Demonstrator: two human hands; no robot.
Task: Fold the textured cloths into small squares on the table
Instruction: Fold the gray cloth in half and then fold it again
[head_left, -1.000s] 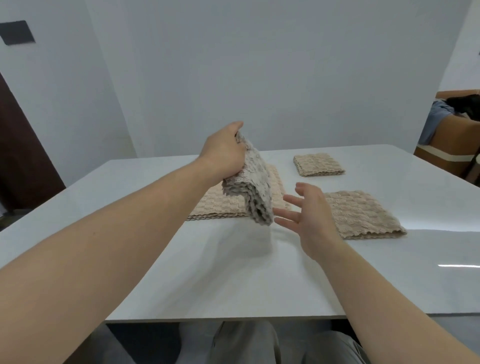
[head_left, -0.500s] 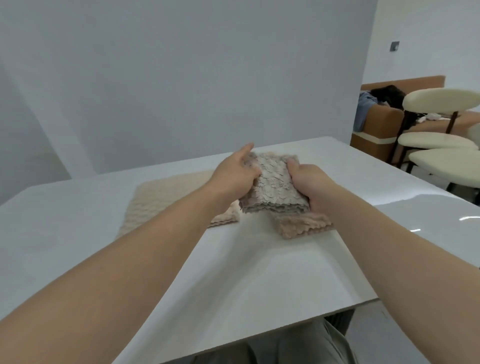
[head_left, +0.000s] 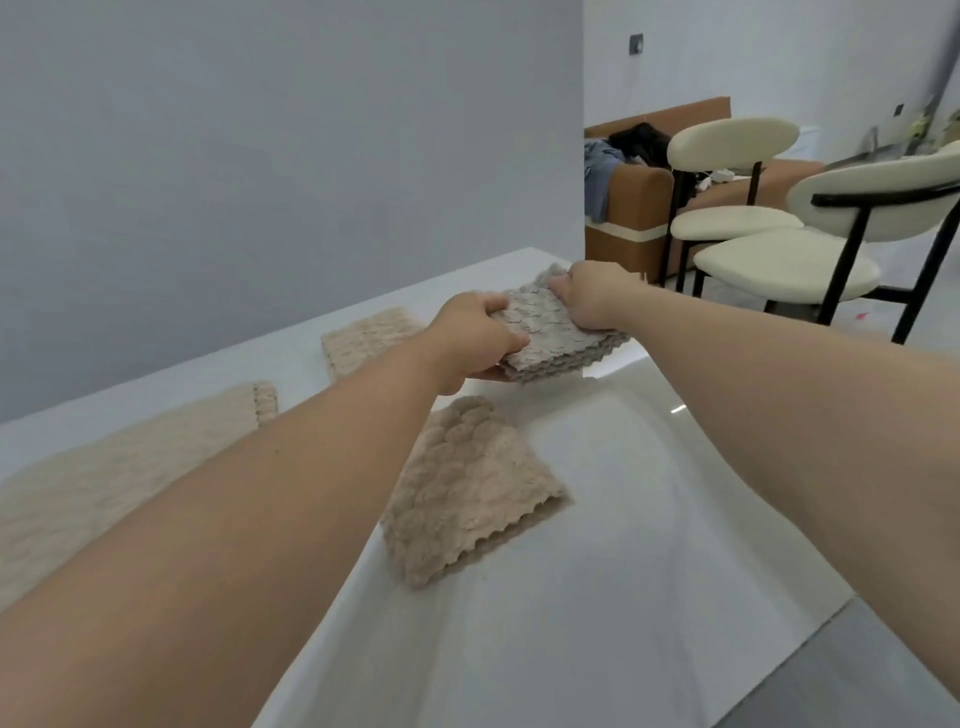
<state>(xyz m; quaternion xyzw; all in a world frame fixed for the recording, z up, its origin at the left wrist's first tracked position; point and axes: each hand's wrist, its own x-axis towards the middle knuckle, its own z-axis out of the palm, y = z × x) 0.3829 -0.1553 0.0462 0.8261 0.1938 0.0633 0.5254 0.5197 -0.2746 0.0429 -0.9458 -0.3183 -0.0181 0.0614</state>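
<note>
Progress: your left hand (head_left: 475, 338) and right hand (head_left: 592, 301) both grip the folded grey cloth (head_left: 556, 340) at upper centre, the near square (head_left: 467, 483) and far square (head_left: 363, 338) look done, and the large cloth (head_left: 104, 483) at lower left looks not yet folded small.

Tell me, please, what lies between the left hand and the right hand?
The folded grey cloth lies between them, as the head view shows. The left hand grips its left edge and the right hand grips its far right edge.

- grey cloth (head_left: 550, 338): greyish-beige, scale pattern
- tan cloth (head_left: 467, 488): warm tan, bumpy scallops
- flat cloth (head_left: 104, 467): pale cream
- tabletop (head_left: 597, 597): glossy white
- chairs (head_left: 784, 262): cream pads, black frames
</note>
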